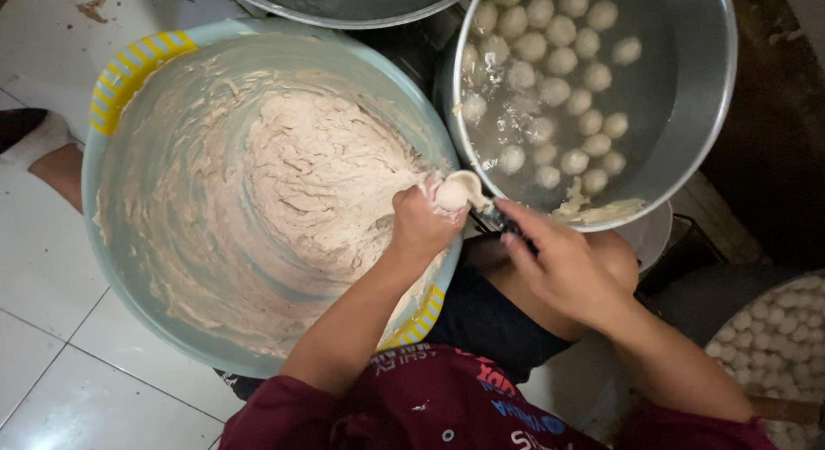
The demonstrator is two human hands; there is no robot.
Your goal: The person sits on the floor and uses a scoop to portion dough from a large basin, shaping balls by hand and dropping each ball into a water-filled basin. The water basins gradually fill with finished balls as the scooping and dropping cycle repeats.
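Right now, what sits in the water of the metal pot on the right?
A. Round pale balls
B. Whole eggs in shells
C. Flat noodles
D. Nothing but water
A: many round pale balls float in the water of the metal pot, beside the big basin of paste.

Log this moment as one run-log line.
left hand: squeezing paste ball | right hand: spoon at ball | paste basin: left | metal pot: balls in water
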